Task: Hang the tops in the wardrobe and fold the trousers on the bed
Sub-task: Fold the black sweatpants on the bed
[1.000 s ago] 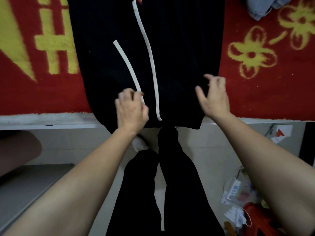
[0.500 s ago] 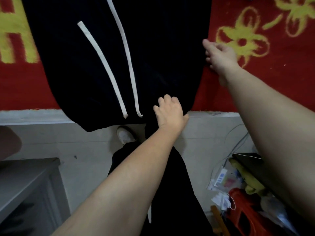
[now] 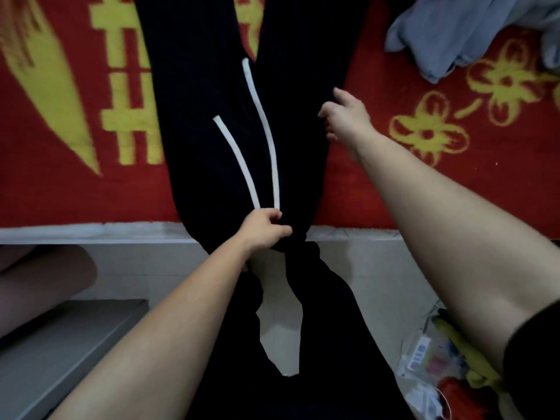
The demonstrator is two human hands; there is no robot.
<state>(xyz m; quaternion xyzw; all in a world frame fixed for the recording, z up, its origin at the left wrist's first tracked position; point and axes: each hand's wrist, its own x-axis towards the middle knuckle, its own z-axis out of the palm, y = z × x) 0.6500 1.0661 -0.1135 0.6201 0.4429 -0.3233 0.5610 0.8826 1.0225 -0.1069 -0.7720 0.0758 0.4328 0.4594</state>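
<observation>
Now the trousers (image 3: pixel 197 131) look narrower than before; my left hand (image 3: pixel 263 230) pinches their waist, my right hand (image 3: pixel 345 116) grips their side. Blue clothes (image 3: pixel 448 34) lie at one o'clock.

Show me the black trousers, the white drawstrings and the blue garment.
black trousers (image 3: pixel 197 147): head view, bare fabric left of cords.
white drawstrings (image 3: pixel 268 128): head view, middle of longer cord.
blue garment (image 3: pixel 448 34): head view, crumpled middle.

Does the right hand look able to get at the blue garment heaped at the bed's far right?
Probably yes, once it lets go: the right hand grips the edge of the black trousers, and only open red bedspread lies between it and the blue garment.
</observation>
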